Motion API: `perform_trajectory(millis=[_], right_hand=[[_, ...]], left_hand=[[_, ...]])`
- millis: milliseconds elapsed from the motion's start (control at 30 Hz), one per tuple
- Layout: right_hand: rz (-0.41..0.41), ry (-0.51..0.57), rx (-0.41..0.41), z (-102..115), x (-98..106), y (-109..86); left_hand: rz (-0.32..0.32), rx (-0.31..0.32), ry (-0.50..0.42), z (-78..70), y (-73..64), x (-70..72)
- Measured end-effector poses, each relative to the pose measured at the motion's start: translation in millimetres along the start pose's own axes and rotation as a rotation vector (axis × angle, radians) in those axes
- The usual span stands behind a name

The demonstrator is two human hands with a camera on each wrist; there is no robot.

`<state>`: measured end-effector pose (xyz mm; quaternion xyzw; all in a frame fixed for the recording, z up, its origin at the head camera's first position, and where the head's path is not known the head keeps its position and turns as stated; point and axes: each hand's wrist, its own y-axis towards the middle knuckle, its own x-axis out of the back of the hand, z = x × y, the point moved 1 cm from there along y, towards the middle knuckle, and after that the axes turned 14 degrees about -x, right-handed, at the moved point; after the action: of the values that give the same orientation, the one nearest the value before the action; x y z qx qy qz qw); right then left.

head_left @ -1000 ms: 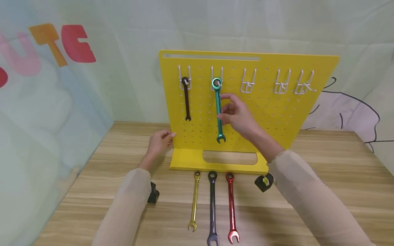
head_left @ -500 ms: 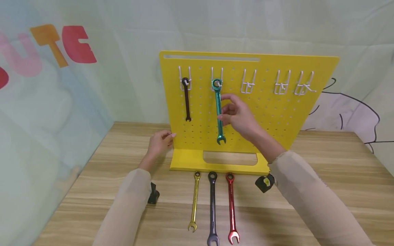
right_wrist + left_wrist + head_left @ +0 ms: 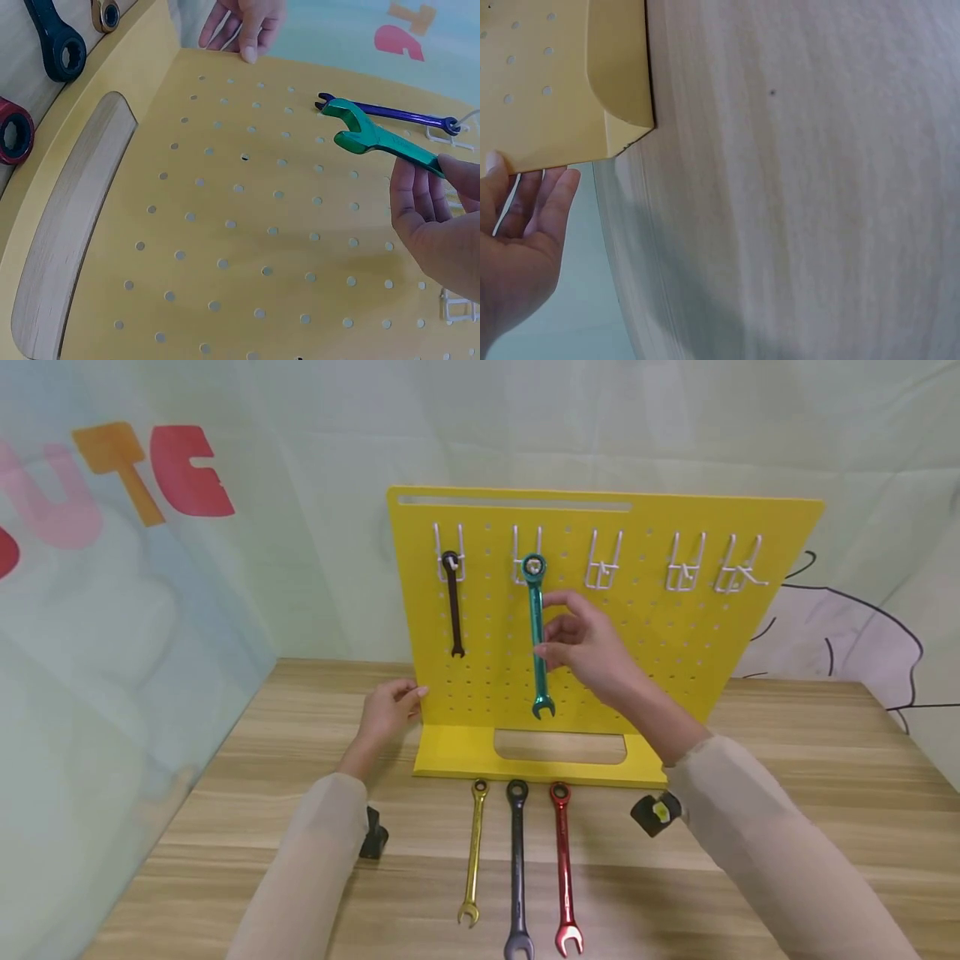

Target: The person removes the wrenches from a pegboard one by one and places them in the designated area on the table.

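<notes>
My right hand (image 3: 588,647) pinches the shaft of a shiny green combination wrench (image 3: 537,631), thumb in front and fingers behind. The wrench hangs ring end up, its ring overlapping the tip of the second white hook from the left in the head view. In the right wrist view its open-end jaw points away from the hand. My left hand (image 3: 387,710) holds the left edge of the yellow pegboard (image 3: 540,127), with the thumb on the front face and the fingers at the edge. A smaller dark wrench (image 3: 455,610) hangs on the leftmost hook.
On the wooden table (image 3: 247,827), before the board's base, lie a gold wrench (image 3: 474,856), a dark grey wrench (image 3: 518,868) and a red wrench (image 3: 565,864), ring ends toward the board. Bare white hooks (image 3: 603,564) line the board's right part. A printed cloth hangs behind.
The green wrench has come slightly right, down and toward me along the hook, the right hand moving with it. The left hand stays where it was.
</notes>
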<state>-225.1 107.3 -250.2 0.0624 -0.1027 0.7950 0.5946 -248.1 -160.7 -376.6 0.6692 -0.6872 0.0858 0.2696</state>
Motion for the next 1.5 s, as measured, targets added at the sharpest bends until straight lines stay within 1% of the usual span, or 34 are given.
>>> perform_trajectory(millis=[200, 500, 600, 767, 933, 1100, 1333, 1500], right_hand=[[0.004, -0.012, 0.008, 0, 1, -5.0], [0.019, -0.043, 0.022, 2, 2, -12.2], [0.020, -0.053, 0.022, 3, 2, -14.2], [0.027, -0.063, 0.028, 5, 3, -17.5], [0.028, -0.063, 0.030, 6, 3, -20.9], [0.025, -0.075, 0.020, 6, 4, -23.8], [0.033, -0.089, 0.023, 4, 7, -28.5], [0.037, -0.108, 0.020, 0, 9, -30.4]], left_hand=[[0.001, -0.008, 0.026, 0.0, 0.4, 0.0], [0.006, -0.001, -0.013, -2.0, -1.5, -0.5], [0.006, -0.009, -0.008, -2.5, -2.4, -0.4], [0.005, -0.005, -0.008, -1.8, -1.9, -0.3], [0.010, -0.004, 0.012, -0.5, -1.3, 0.3], [0.005, 0.000, 0.008, 0.2, -0.6, -0.3], [0.005, -0.015, 0.026, 0.0, 0.5, 1.0], [0.007, -0.012, 0.010, 0.4, 1.2, 2.0]])
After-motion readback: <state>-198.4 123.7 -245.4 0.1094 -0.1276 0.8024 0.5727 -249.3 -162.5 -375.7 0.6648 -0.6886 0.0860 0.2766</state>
